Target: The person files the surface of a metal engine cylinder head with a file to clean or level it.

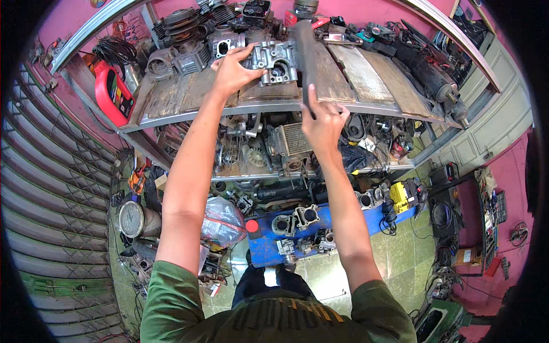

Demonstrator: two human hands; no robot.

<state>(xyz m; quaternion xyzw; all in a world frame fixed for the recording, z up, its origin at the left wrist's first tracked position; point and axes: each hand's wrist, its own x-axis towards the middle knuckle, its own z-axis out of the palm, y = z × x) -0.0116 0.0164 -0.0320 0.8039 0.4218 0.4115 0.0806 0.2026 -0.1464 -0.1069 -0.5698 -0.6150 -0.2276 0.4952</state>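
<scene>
On the wooden upper shelf rests a silvery cylinder head (pixel 277 60), its openings and bolt holes facing me. My left hand (pixel 233 71) grips its left side, the thumb near the lower edge and the fingers on top. In my right hand (pixel 326 124) is a long, dark, flat bar-like tool (pixel 307 57), standing upright just right of the cylinder head. Motion smears its upper end, so I cannot tell its exact kind. My right index finger lies stretched along it. Behind my left hand sits another grey metal engine part (pixel 223 47) with a round opening.
The wooden shelf (pixel 366 77) has a metal front edge. Finned engine parts (pixel 191 57) and a red bottle (pixel 112 94) stand at its left, a dark cylinder (pixel 420 77) at its right. Below, a blue bench (pixel 264 251) bears several metal parts. A folding metal gate (pixel 57 211) is far left.
</scene>
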